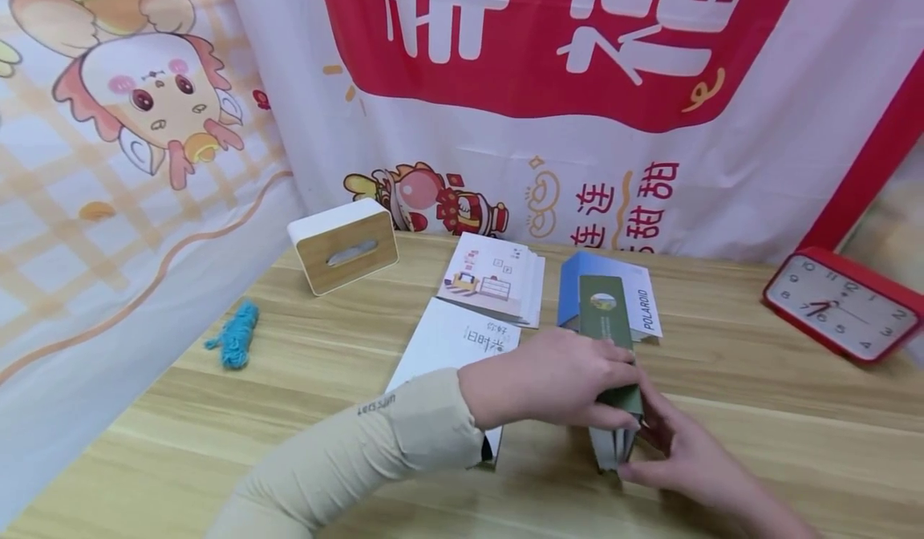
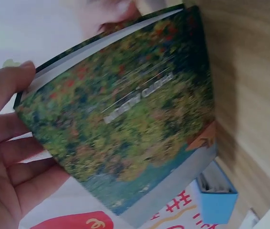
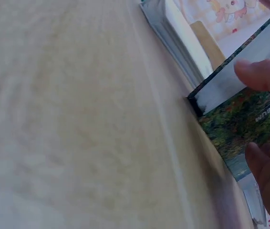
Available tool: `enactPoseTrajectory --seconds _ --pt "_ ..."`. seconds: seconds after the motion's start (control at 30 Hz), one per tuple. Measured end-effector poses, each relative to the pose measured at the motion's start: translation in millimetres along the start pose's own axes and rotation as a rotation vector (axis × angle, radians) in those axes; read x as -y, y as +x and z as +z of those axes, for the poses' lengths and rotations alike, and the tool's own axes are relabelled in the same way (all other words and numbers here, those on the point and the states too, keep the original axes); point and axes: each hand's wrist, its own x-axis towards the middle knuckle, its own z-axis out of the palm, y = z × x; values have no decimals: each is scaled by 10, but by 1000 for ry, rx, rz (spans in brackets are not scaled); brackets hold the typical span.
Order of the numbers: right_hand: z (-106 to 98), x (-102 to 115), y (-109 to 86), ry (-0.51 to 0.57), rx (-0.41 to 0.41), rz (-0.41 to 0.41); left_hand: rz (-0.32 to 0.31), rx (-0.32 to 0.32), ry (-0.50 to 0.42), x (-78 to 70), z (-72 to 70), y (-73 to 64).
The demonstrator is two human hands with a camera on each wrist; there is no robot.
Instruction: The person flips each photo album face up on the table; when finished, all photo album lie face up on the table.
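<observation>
A photo album (image 1: pixel 609 314) with a dark green spine is held on edge, spine upward, above the front part of the table. Its cover (image 2: pixel 135 105) shows a painted flower garden and blurred lettering. My left hand (image 1: pixel 559 378) grips the album over the spine from above, thumb on one side and fingers on the other. At the near end, my right hand (image 1: pixel 682 451) pinches the album low down, its thumb (image 3: pixel 264 76) by the page edges. Directly behind the album sits a blue and white box marked POLAROID (image 1: pixel 638 282).
Left of the album lie a white book (image 1: pixel 447 346) and a stack of illustrated booklets (image 1: pixel 487 278). A white tissue box with a wooden face (image 1: pixel 346 250) and a blue yarn bundle (image 1: pixel 238 334) are farther left. A red clock (image 1: pixel 840 306) stands at right.
</observation>
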Motion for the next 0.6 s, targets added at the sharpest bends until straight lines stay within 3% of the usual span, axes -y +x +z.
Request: enactPoseTrajectory --seconds 0.13,0.37,0.6 --pt "23 -43 11 -43 5 -19 17 54 -21 13 -63 50" --pt "60 -35 3 -123 -74 -6 -13 166 -115 14 -126 78" --pt "31 -30 -44 -168 -142 22 -18 93 -236 45 -106 1"
